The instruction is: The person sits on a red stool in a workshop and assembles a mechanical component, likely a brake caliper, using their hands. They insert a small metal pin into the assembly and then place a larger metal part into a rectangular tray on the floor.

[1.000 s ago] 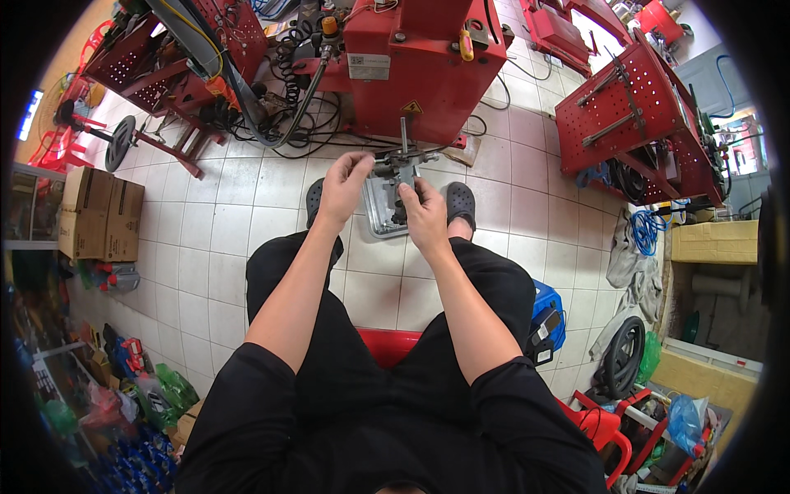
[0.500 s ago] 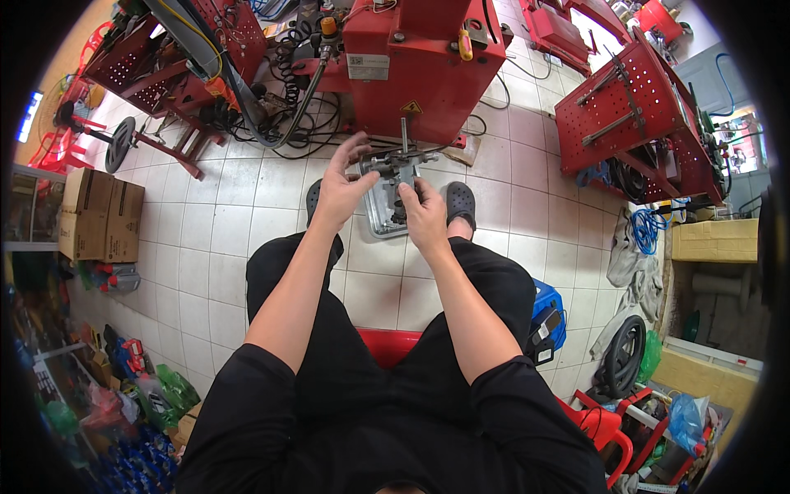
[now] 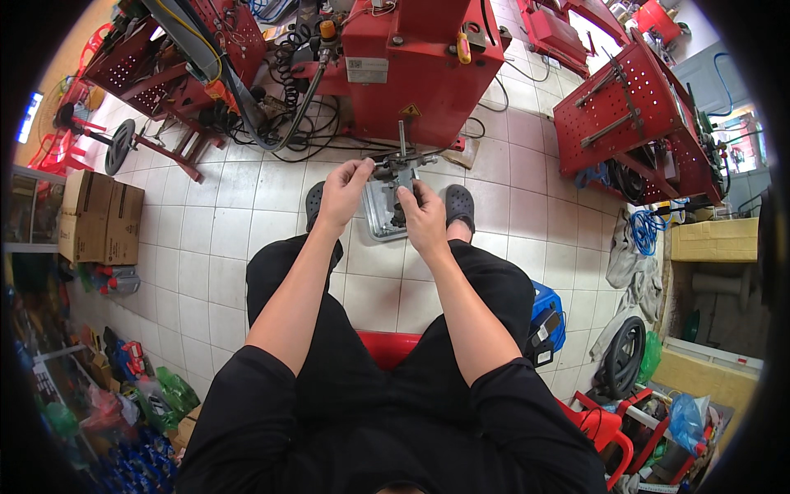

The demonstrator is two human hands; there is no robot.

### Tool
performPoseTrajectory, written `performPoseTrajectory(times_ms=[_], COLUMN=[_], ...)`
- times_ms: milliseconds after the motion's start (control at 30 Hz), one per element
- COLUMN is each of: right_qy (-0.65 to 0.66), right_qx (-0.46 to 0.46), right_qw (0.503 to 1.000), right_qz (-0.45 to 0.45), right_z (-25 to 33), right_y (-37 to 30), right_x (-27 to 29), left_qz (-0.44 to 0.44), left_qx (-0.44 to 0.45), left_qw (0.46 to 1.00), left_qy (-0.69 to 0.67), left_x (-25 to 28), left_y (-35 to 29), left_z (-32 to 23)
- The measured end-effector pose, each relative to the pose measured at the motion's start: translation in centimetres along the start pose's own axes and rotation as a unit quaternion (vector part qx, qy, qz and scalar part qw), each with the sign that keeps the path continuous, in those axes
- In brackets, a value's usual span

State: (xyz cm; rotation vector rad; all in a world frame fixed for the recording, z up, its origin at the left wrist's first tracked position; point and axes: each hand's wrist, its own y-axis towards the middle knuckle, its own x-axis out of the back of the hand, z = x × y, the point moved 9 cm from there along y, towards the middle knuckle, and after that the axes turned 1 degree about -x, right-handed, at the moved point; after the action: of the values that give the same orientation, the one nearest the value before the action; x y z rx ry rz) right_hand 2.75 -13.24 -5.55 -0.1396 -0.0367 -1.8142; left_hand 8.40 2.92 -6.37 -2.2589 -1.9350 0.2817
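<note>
Between my hands is a grey metal assembly [image 3: 403, 174] with a thin rod standing up from it and a crosspiece reaching to both sides. My right hand [image 3: 425, 216] grips its near part, thumb and fingers closed round it. At the left end of the crosspiece, my left hand [image 3: 344, 194] has its thumb and fingers pinched together. Just what small part lies in that pinch is hidden by the fingers. Below the assembly, a shallow grey tray [image 3: 376, 222] rests on the tiled floor between my shoes, with dark parts in or above it.
A red machine [image 3: 421, 82] with cables stands beyond the tray. To the right is a red perforated cabinet [image 3: 605, 111]; at the left are cardboard boxes [image 3: 99, 216]. A blue case [image 3: 550, 317] sits beside my right leg. I sit on a red seat [image 3: 387, 346].
My left hand's fingers, spread apart before, have closed into a pinch at the assembly's left end. My right hand keeps its grip with little movement.
</note>
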Motion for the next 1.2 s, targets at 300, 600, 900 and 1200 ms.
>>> performPoseTrajectory(times_ms=[300,600,900,1200], right_qy=[0.012,0.025,-0.075,-0.055], right_qx=[0.0,-0.014,0.031,-0.003], right_qw=[1.0,1.0,0.997,0.998], right_qz=[-0.004,-0.005,-0.018,0.003], right_z=[0.1,-0.7,1.1,1.8], right_y=[0.0,0.2,-0.2,-0.5], right_x=[0.2,0.3,0.2,0.0], left_qz=[-0.046,-0.042,-0.011,-0.036], left_qx=[-0.081,-0.07,-0.054,-0.06], left_qw=[0.994,0.994,0.996,0.996], left_qy=[-0.062,-0.078,0.068,0.049], left_x=[-0.6,-0.9,0.1,0.2], left_y=[-1.2,-1.1,-0.1,-0.8], left_z=[-2.7,-2.1,-0.8,-1.6])
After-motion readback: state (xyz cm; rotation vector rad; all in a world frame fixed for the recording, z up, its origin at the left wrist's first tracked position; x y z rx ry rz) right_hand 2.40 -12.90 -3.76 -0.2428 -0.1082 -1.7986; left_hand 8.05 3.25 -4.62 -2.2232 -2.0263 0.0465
